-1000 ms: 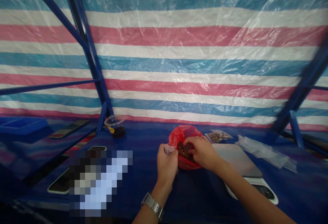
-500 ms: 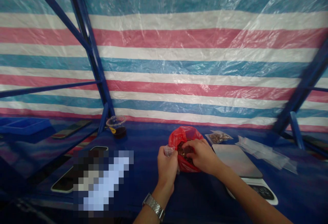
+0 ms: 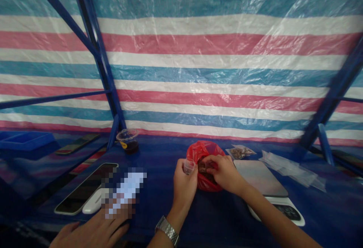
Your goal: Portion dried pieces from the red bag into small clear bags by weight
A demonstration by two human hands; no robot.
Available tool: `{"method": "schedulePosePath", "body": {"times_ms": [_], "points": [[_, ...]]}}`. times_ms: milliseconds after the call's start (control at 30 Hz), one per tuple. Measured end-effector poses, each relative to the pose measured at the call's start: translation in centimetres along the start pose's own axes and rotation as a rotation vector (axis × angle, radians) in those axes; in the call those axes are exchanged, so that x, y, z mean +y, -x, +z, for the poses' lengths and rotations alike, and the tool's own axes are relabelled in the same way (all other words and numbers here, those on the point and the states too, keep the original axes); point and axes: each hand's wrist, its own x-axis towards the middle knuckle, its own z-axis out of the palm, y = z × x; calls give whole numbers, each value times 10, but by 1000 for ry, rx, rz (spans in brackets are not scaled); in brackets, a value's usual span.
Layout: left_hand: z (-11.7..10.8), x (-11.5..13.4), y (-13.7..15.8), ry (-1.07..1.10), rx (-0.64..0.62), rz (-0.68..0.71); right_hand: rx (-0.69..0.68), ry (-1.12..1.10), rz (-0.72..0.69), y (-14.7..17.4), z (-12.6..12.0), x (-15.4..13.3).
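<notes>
Striped tarpaulin [image 3: 198, 51] backs your blue table [image 3: 159, 157]. Your left hand [image 3: 184, 183] pinches 1 small clear pouch [image 3: 188, 166]: light, limp, slippery, so grip its rim. Your right hand [image 3: 224, 172], fingers curled closed, digs into the soft red bag [image 3: 200, 150] beside the scale [image 3: 261, 176].

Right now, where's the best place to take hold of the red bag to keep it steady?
Probably grip the red bag by its bunched rim at the far side, coming from above. The mouth gapes upward, the right hand fills the near opening, and the left hand with the small clear bag blocks the left side.
</notes>
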Motion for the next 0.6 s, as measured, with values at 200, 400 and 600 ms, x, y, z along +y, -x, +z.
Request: {"method": "schedulePosePath", "body": {"times_ms": [200, 400, 600], "points": [[-8, 0, 2, -189, 28, 204, 12, -294, -38, -3, -15, 10], [-6, -3, 6, -262, -47, 306, 56, -322, -189, 3, -32, -8], [-5, -4, 9, -358, -148, 358, 40, 78, -369, 11, -30, -37]]}}
